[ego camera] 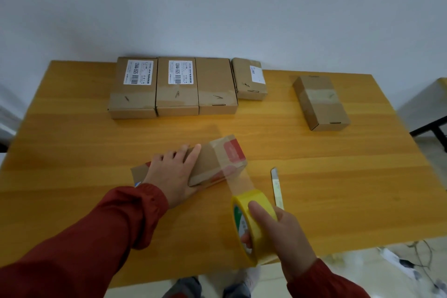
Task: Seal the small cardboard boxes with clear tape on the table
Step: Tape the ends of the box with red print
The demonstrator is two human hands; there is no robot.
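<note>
We see the left hand (174, 172) lying flat on a small brown cardboard box with a red label (217, 162), which sits at the near middle of the yellow wooden table (72, 140). The fingers are straight and laid along the box's top, and the thumb rests against its near side. The right hand (283, 232) grips a roll of clear tape (254, 222) with a yellow rim and green-printed core, held on edge near the table's front. The thumb presses on the outer rim and we catch fingertips curled through the core. A strip of clear tape (239, 181) runs taut from the roll up to the labelled end of the box and lies over it. Just right of the strip, a slim metal-bladed knife (277, 186) lies on the table, apart from both hands. Along the far edge we count a row of four brown cardboard boxes (177, 84): three stand side by side touching, two of them with white printed labels, and the smaller fourth stands just beside them. A lone taped cardboard box (319, 101) sits well apart at the right. Both arms wear dark red sleeves (108, 237).
</note>
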